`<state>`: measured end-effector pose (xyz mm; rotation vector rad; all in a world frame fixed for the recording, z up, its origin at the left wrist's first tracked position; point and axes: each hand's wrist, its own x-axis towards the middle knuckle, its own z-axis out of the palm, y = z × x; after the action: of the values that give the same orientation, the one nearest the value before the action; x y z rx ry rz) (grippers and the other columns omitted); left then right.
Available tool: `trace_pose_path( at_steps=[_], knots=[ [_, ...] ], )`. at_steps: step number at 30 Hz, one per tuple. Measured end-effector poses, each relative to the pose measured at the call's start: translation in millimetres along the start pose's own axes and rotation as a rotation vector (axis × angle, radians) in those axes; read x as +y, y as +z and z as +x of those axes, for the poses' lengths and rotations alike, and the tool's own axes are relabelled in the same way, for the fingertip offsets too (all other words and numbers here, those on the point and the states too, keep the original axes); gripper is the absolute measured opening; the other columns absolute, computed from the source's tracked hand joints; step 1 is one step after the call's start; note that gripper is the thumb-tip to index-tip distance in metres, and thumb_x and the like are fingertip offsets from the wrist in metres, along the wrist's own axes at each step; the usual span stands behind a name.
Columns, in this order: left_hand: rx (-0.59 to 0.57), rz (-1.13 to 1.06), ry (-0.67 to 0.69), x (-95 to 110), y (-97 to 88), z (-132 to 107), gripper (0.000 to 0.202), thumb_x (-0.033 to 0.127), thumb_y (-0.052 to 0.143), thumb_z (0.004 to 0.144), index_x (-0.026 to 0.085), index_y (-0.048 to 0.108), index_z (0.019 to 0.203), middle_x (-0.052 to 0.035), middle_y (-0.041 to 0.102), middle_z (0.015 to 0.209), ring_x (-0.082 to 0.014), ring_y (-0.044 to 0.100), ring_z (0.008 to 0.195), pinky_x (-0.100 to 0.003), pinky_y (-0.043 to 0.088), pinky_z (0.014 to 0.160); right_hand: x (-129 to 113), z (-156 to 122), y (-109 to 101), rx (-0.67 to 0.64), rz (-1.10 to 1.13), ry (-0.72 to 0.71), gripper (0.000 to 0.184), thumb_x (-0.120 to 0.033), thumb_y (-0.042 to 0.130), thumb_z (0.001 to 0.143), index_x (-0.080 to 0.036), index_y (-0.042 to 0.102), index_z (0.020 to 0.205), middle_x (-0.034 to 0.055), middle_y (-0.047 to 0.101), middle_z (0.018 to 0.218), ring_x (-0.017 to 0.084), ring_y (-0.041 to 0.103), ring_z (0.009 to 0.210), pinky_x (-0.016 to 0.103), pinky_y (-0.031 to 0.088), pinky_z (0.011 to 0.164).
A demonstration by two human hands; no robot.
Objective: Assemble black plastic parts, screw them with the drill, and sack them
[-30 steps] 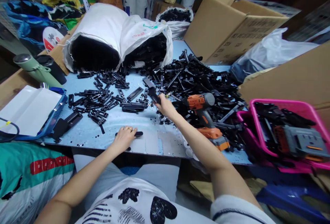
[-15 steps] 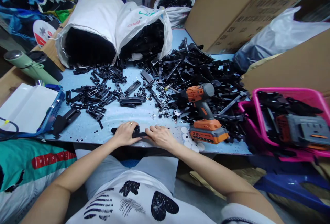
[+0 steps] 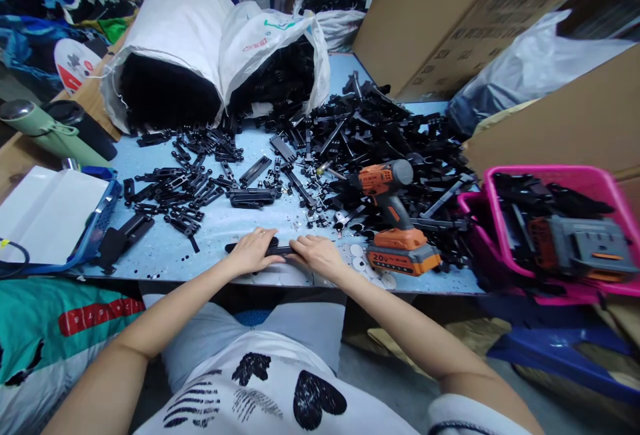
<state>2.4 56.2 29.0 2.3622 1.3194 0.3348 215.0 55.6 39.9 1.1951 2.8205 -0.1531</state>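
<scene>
Near the front edge of the blue table, a long black plastic part (image 3: 281,250) lies crosswise under both hands. My left hand (image 3: 254,249) is closed over its left portion, fingers pointing right, with the dark end poking out beyond the wrist side. My right hand (image 3: 316,253) grips the right portion, and its fingers hide that end. Between the hands a short stretch of the part shows. Just beyond it sits a thick black bracket-like part (image 3: 253,197). To the right, an orange and grey cordless drill (image 3: 395,211) stands upright on its battery.
Small black links (image 3: 185,188) lie scattered at left, a heap of black parts (image 3: 395,128) at right. White sacks (image 3: 170,28) spill parts at the back. A blue basket (image 3: 107,211), a pink basket (image 3: 493,235) and a cardboard box (image 3: 425,28) stand around the table.
Both hands have shifted slightly away from my body with the black part. My left hand has flattened more over it, and the round dark piece beside its fingers is less visible.
</scene>
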Motion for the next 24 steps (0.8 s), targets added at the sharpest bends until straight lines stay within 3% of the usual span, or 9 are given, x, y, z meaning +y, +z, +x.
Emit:
trace_pose_path(
  at_steps=[3, 7, 10, 12, 15, 17, 19, 21, 24],
  knots=[
    [0.047, 0.015, -0.019, 10, 0.2, 62, 0.037, 0.024, 0.042, 0.092, 0.015, 0.046, 0.127, -0.0128, 0.058, 0.116, -0.0238, 0.051, 0.111, -0.036, 0.041, 0.093, 14, -9, 13, 0.008, 0.05, 0.051, 0.042, -0.05, 0.035, 0.094, -0.017, 0.061, 0.096, 0.0072, 0.063, 0.085, 0.018, 0.054, 0.082, 0.026, 0.032, 0.067],
    [0.103, 0.026, -0.25, 20, 2.6, 145, 0.032, 0.002, 0.037, 0.085, 0.005, 0.059, 0.108, -0.0214, 0.06, 0.111, -0.0272, 0.05, 0.111, -0.04, 0.039, 0.092, 27, -4, 17, 0.089, 0.039, 0.269, 0.035, -0.04, 0.035, 0.096, -0.016, 0.06, 0.101, 0.0099, 0.063, 0.093, 0.02, 0.053, 0.09, 0.028, 0.037, 0.074],
    [0.105, -0.026, -0.281, 23, -0.4, 168, 0.027, -0.001, 0.04, 0.083, 0.001, 0.064, 0.095, -0.0234, 0.064, 0.101, -0.0272, 0.055, 0.105, -0.038, 0.041, 0.089, 36, 13, 15, 0.113, -0.005, 0.442, 0.028, -0.03, 0.04, 0.094, -0.013, 0.057, 0.108, 0.013, 0.062, 0.099, 0.022, 0.053, 0.094, 0.03, 0.04, 0.076],
    [0.113, -0.043, -0.29, 18, -7.4, 155, 0.022, 0.003, 0.047, 0.082, 0.003, 0.066, 0.092, -0.0214, 0.066, 0.098, -0.026, 0.059, 0.099, -0.035, 0.043, 0.086, 41, 21, 12, 0.107, 0.052, 0.476, 0.024, -0.023, 0.042, 0.092, -0.013, 0.058, 0.107, 0.0127, 0.062, 0.099, 0.022, 0.056, 0.091, 0.03, 0.042, 0.075],
    [0.148, -0.196, -0.326, -1, -23.3, 95, 0.018, 0.02, 0.06, 0.08, 0.009, 0.068, 0.091, -0.0128, 0.069, 0.088, -0.0213, 0.063, 0.085, -0.031, 0.047, 0.076, 42, 20, 3, 0.202, 0.336, 0.415, 0.022, -0.02, 0.045, 0.089, -0.015, 0.062, 0.103, 0.0101, 0.062, 0.101, 0.017, 0.059, 0.085, 0.027, 0.045, 0.073],
    [0.24, -0.726, -0.448, -19, -33.0, 39, 0.024, 0.028, 0.065, 0.076, 0.009, 0.069, 0.09, -0.0092, 0.069, 0.08, -0.0165, 0.063, 0.07, -0.027, 0.047, 0.065, 38, 15, -4, 0.25, 0.574, 0.312, 0.02, -0.021, 0.049, 0.087, -0.017, 0.065, 0.098, 0.0078, 0.064, 0.099, 0.015, 0.06, 0.083, 0.025, 0.046, 0.071],
    [0.293, -1.109, -0.614, -33, -37.5, -13, 0.033, 0.037, 0.073, 0.067, 0.009, 0.069, 0.084, -0.0074, 0.067, 0.071, -0.0132, 0.059, 0.06, -0.025, 0.046, 0.057, 31, 12, -11, 0.23, 0.732, 0.24, 0.017, -0.023, 0.055, 0.083, -0.018, 0.068, 0.092, 0.0051, 0.067, 0.09, 0.014, 0.062, 0.078, 0.024, 0.047, 0.068],
    [0.329, -1.27, -0.729, -40, -35.1, -50, 0.036, 0.038, 0.078, 0.06, 0.01, 0.069, 0.08, -0.0065, 0.066, 0.067, -0.0111, 0.057, 0.056, -0.023, 0.045, 0.054, 23, 14, -18, 0.172, 0.762, 0.223, 0.014, -0.023, 0.059, 0.079, -0.018, 0.069, 0.087, 0.0029, 0.068, 0.079, 0.014, 0.062, 0.07, 0.024, 0.047, 0.066],
    [0.365, -1.358, -0.826, -39, -24.2, -70, 0.035, 0.035, 0.081, 0.054, 0.011, 0.069, 0.076, -0.0052, 0.065, 0.064, -0.0089, 0.055, 0.053, -0.021, 0.043, 0.051, 11, 24, -28, 0.097, 0.611, 0.206, 0.012, -0.017, 0.059, 0.078, -0.017, 0.07, 0.083, 0.004, 0.068, 0.076, 0.015, 0.062, 0.069, 0.025, 0.045, 0.067]
  ],
)
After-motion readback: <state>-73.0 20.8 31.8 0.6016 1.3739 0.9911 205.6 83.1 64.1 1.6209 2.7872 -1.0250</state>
